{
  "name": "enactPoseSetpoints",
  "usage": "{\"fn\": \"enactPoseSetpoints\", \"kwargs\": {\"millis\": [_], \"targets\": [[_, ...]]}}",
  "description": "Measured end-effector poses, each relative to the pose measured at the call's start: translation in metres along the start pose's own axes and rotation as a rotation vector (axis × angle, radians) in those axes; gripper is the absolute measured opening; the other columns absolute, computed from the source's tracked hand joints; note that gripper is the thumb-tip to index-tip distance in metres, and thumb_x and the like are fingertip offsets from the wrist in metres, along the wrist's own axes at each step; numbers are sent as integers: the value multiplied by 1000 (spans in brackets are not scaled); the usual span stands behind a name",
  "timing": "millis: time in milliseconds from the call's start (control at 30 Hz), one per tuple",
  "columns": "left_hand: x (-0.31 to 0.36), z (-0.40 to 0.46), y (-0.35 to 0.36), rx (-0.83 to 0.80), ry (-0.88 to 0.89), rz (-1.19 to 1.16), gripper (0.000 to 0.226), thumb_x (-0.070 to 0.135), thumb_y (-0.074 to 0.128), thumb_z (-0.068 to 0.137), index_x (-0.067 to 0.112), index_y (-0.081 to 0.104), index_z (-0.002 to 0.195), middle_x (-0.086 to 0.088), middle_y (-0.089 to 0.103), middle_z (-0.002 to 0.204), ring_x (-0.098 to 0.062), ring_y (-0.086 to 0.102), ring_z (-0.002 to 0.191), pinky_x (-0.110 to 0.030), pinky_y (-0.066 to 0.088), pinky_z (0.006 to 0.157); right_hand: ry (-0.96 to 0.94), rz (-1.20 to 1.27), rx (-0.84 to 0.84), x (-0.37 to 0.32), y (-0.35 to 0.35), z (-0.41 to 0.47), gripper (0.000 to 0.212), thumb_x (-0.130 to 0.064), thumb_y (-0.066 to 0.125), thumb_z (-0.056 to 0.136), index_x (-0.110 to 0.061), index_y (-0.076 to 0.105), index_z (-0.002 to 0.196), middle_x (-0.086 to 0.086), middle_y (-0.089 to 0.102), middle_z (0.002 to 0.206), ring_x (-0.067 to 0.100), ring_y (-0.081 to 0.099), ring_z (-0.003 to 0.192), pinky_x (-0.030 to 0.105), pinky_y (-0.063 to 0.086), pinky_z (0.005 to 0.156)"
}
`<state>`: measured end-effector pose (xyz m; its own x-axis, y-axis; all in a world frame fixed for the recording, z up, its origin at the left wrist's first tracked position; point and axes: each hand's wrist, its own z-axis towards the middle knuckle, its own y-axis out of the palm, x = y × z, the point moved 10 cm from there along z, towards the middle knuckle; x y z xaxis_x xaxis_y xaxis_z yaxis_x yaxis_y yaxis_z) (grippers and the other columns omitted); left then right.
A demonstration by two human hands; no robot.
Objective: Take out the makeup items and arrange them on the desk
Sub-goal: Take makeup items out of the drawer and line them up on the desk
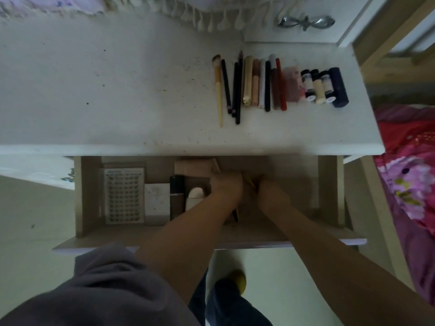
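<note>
desk (pixel 117 90): white top, dusty. one row of makeup laid side by side at its right end, long axes running front to back: brush (pixel 218 85), dark pencils (pixel 231 88), gold and tan tubes (pixel 251 83), red stick (pixel 281 85), pink compact (pixel 292 84), three small bottles (pixel 317 87), dark case (pixel 339 88). items touch or lie just beside one another.

drawer (pixel 327 191): pulled open below the desk edge. left part holds a lash card (pixel 124 195), a white box (pixel 157 203), a black compact (pixel 177 196), a tan box (pixel 193 170) and a pale sponge (pixel 196 194).

left hand (pixel 227 183): deep in the drawer middle, back of hand up, fingers curled downward under the shadow of the desk edge; whether they grip anything cannot be told.

right hand (pixel 267 187): just beside the left, also reaching down; fingers hidden, state cannot be told.

yellow stick (pixel 250 182): thin, showing between the two hands, long axis slanting from far-left to near-right. appears to touch both hands; which one holds it is unclear. a dark slim item (pixel 235 214) lies near the left wrist, pointing toward the drawer front.

judgement: the yellow stick sits between the hands, about equally near each; lifting it along its slant and carrying it up and forward to the left end of the row, beside the brush, looks the natural next step. several drawer items are yet to be taken out.
</note>
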<state>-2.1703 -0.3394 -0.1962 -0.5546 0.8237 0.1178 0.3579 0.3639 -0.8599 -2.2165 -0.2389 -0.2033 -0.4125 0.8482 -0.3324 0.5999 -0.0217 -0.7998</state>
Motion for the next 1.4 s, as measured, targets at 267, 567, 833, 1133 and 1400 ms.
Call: {"fn": "enactPoseSetpoints", "kwargs": {"millis": [267,567,833,1133,1400], "targets": [[-6,-10,20,-29,-119,-473,32,27,39,97,8,64,99,-15,65,106,-31,61,98,-33,46,74,-33,92,122,0,-25,-11,33,-33,51,94,-4,52,109,16,66,93,36,65,86,34,50,66],[-72,-81,-121,230,234,-849,9,20,53,91,14,58,93,9,58,71,2,53,58,-20,43,55,-454,308,292,-111,-141,-68,10,-25,57,86,-19,50,87,-4,52,78,11,51,61,27,44,55],[-133,33,-245,253,45,-437,22,29,51,89,12,49,76,1,46,69,-20,47,70,-29,33,59,-201,288,301,-199,-203,58,24,-31,53,91,-12,50,104,-4,57,84,15,51,81,31,42,70],[-124,80,-222,161,-43,-272,28,36,48,91,9,57,94,-10,59,91,-26,58,84,-30,40,68,-322,-226,551,-231,-195,66,31,-15,44,94,-3,48,123,14,63,97,30,62,74,29,34,50],[-109,-71,-158,399,224,-653,23,38,41,92,30,39,70,12,41,57,-2,42,51,-14,32,49,-504,-77,278,-156,-120,-41,9,-34,47,93,-26,51,92,-10,53,72,1,50,58,13,34,49]]}}
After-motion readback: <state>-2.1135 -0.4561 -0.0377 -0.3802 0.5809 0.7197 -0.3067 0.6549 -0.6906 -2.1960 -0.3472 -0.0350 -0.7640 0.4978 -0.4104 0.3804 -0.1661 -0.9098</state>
